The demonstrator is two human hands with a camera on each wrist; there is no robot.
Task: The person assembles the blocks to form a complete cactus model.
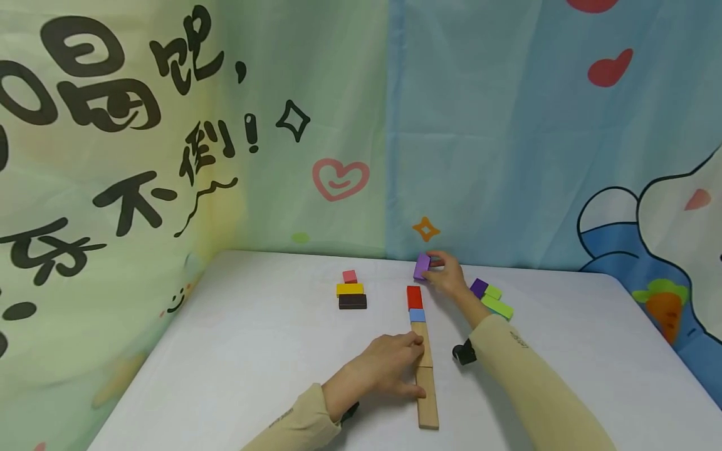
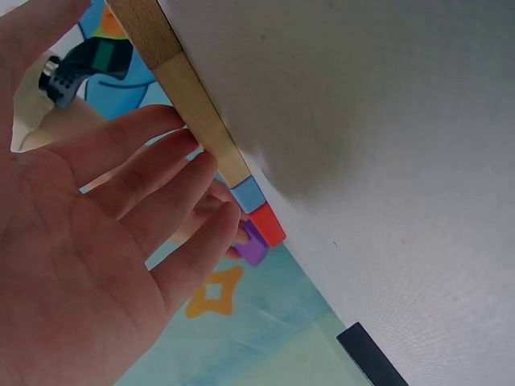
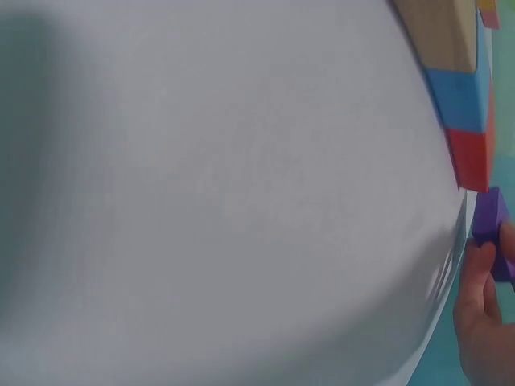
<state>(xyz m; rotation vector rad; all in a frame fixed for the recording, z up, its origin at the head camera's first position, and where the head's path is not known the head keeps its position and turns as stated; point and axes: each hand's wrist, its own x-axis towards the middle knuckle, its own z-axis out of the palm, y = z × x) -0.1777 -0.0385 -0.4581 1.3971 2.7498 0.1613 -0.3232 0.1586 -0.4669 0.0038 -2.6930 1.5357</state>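
Out near the table's far edge, my right hand (image 1: 448, 275) pinches a purple block (image 1: 422, 267) between thumb and fingers, just past the end of a row of blocks. That row runs toward me: a red block (image 1: 414, 297), a short blue block (image 1: 417, 316), then two long plain wooden blocks (image 1: 427, 404) end to end. My left hand (image 1: 386, 363) lies along the left side of the wooden blocks, fingers extended and thumb at the nearer one. In the left wrist view its fingertips (image 2: 191, 145) meet the edge of a wooden block.
Left of the row sit a dark block (image 1: 352, 302), a yellow block (image 1: 350, 289) and a small pinkish-red block (image 1: 350, 276). Right of my right hand lie a dark purple block (image 1: 479, 288) and lime green blocks (image 1: 497, 307), partly behind the sleeve. A printed curtain (image 1: 479, 156) hangs behind the table.
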